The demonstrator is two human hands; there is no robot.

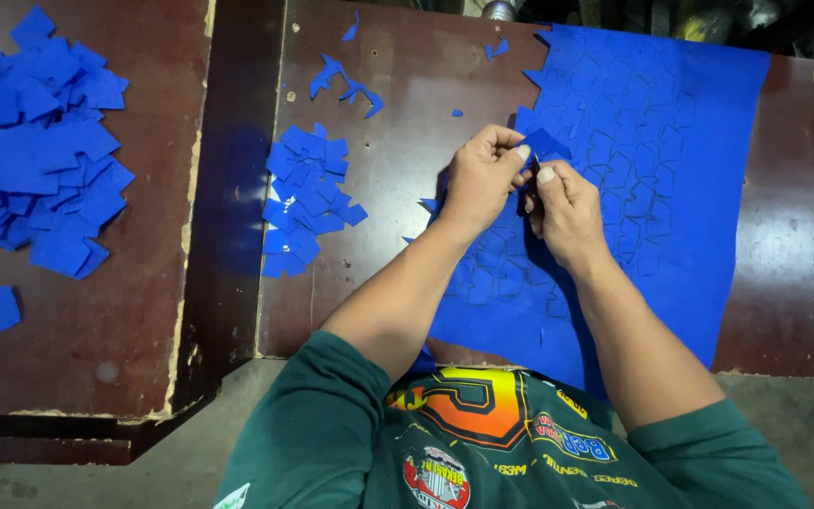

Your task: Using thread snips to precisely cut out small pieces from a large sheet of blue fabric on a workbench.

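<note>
Head view, and a small blue cut-out piece (pixel 545 144) is being pinched right at the centre, over the upper left part of the big blue pre-cut sheet (pixel 671 123). The left hand (pixel 482 177) is closing thumb and fingers together on the piece's near edge; the right hand (pixel 565 209) is clamping on it from below, thumb pressing up. Both hands are hovering just above the sheet, which is lying across the dark brown table (pixel 398 188). To the left, a small pile of blue pieces (pixel 308 193) is sitting on the same table, scraps (pixel 343 83) beyond it. Well apart, a larger heap (pixel 35 141) is covering the neighbouring table (pixel 96 330).
</note>
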